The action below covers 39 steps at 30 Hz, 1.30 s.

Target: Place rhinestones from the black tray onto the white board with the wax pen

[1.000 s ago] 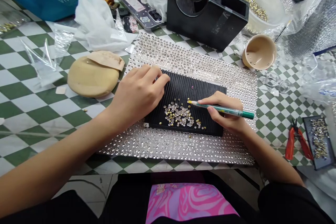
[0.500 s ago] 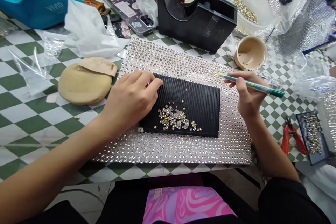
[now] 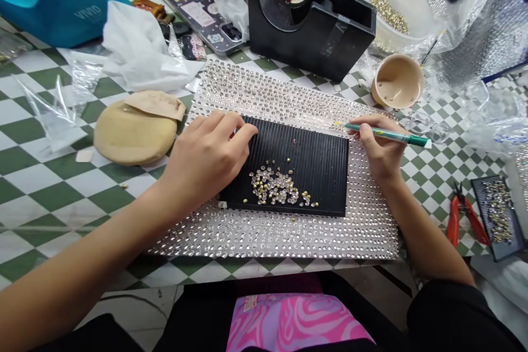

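A black ribbed tray (image 3: 317,159) lies on a sheet covered in rows of rhinestones (image 3: 289,231). A small heap of loose rhinestones (image 3: 278,187) sits on the tray. My left hand (image 3: 208,154) rests on the tray's left edge, fingers curled and pressing it down. My right hand (image 3: 377,146) pinches a green picker pencil (image 3: 388,133), whose yellow tip touches the rhinestone sheet just beyond the tray's far right corner.
A tan round pad (image 3: 132,132) lies to the left, a beige cup (image 3: 398,82) and a black tape dispenser (image 3: 309,22) behind. A blue dispenser (image 3: 61,0), a phone (image 3: 198,3), red pliers (image 3: 464,220), a second small tray of stones (image 3: 497,214) and plastic bags crowd the checkered table (image 3: 41,187).
My right hand lifted the pencil from the loose stones and carried it up and right to the sheet past the tray's corner, then lowered it slightly. My left hand stayed put.
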Tool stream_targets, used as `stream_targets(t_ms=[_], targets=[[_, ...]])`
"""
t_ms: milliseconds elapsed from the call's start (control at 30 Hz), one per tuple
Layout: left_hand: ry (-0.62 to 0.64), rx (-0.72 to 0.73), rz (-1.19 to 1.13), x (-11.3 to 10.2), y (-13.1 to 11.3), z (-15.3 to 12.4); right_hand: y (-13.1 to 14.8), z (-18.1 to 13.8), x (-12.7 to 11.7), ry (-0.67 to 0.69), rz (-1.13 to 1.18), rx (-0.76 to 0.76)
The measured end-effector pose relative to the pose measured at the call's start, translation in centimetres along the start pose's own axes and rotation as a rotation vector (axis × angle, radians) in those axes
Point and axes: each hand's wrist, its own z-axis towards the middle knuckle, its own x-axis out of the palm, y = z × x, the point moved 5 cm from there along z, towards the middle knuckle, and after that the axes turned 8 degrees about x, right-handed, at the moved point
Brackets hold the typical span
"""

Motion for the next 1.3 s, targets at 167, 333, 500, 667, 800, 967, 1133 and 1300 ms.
stream_targets(t_ms=[167, 333, 500, 667, 800, 967, 1133, 1300], targets=[[-0.006, 0.012, 0.027, -0.2, -0.1, 0.1, -0.2, 0.1, -0.4, -0.035, 0.034, 0.011], [-0.004, 0.020, 0.034, -0.3, -0.1, 0.2, 2.7, -0.9, -0.9, -0.011, 0.015, -0.088], [-0.009, 0.025, 0.032, -0.3, -0.2, 0.3, 6.3, -3.5, 1.8, 0.337, 0.061, -0.216], [-0.008, 0.021, 0.014, -0.3, -0.2, 0.4, 6.0, -4.3, 3.9, 0.454, 0.025, -0.204], [-0.068, 0.045, 0.023, -0.5, -0.3, 0.4, 5.7, -4.2, 4.0, 0.455, 0.012, -0.194], [-0.097, 0.042, 0.036, -0.8, -0.5, 0.5, 5.5, -4.3, 3.7, 0.394, 0.055, -0.166], [-0.068, 0.015, 0.021, -0.6, -0.3, 0.3, 5.3, -4.4, 3.6, 0.383, 0.075, -0.143], [-0.042, 0.023, 0.007, -0.3, -0.3, 0.3, 5.3, -4.4, 3.7, 0.391, 0.065, -0.156]])
